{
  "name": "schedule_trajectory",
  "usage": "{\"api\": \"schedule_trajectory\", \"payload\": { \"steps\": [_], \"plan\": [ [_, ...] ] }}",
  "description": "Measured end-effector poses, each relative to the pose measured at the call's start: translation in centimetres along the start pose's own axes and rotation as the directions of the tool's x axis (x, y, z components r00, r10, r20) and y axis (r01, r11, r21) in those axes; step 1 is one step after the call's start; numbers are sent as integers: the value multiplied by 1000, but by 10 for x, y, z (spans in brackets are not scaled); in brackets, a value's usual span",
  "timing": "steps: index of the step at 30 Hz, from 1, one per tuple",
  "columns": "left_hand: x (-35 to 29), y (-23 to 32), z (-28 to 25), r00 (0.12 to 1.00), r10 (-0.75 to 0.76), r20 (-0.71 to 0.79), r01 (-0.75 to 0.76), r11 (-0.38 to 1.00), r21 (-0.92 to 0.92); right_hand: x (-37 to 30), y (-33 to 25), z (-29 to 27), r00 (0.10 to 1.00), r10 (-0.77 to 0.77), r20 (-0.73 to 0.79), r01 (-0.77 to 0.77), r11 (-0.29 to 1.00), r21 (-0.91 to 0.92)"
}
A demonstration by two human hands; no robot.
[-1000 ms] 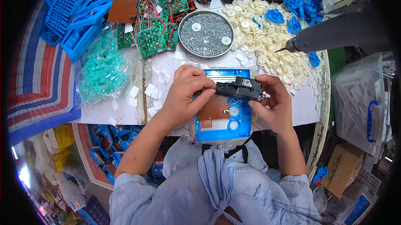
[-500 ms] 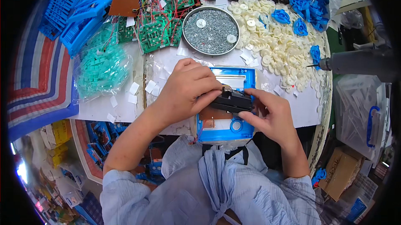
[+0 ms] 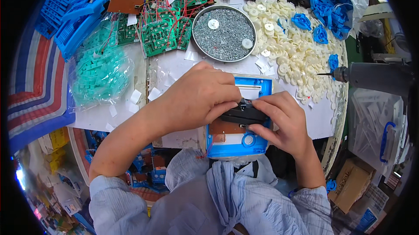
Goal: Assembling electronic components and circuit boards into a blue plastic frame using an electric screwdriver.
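Both hands are closed on a black plastic part (image 3: 245, 115), held just over a blue plastic housing (image 3: 260, 146) at the near edge of the table. My left hand (image 3: 204, 93) pinches its left end, where a small metal piece shows by the fingertips. The fingers of my right hand (image 3: 283, 121) grip its right end, thumb on the near side. Inside the housing lie a brown circuit board (image 3: 224, 126) and a white panel, with a round blue ring near its lower right. My hands hide part of the black piece and the housing's middle.
Behind the housing stands a round tin of screws (image 3: 224, 34). Cream plastic discs (image 3: 290, 51) are heaped to its right, green circuit boards (image 3: 159, 36) with wires to its left. A bag of teal pieces (image 3: 100, 71) lies farther left. A power screwdriver (image 3: 371, 75) juts in from the right.
My left hand has shifted slightly up and right along the black part, and its forearm has swung outward. The whole view has tilted slightly. Both hands keep their hold.
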State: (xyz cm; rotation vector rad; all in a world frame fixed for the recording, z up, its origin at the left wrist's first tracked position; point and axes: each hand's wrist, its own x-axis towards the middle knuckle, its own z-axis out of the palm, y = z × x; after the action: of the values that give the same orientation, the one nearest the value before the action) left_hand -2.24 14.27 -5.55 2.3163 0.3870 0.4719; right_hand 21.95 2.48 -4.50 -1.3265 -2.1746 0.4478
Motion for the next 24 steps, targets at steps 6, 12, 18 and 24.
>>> {"api": "schedule_trajectory", "payload": {
  "steps": [6,12,18,24],
  "plan": [
    [7,7,-12,991,-20,135,15,999,37,2,-1,-3,999,4,36,-4,1000,-5],
    [18,14,-17,983,-18,185,-9,989,147,1,1,-2,998,3,57,-1,999,-39],
    [21,14,-18,983,50,175,-78,984,159,3,0,-3,998,-9,57,11,999,-32],
    [25,22,-21,977,25,211,-73,972,221,6,-1,-5,998,-10,60,11,1000,-7]
  ]
}}
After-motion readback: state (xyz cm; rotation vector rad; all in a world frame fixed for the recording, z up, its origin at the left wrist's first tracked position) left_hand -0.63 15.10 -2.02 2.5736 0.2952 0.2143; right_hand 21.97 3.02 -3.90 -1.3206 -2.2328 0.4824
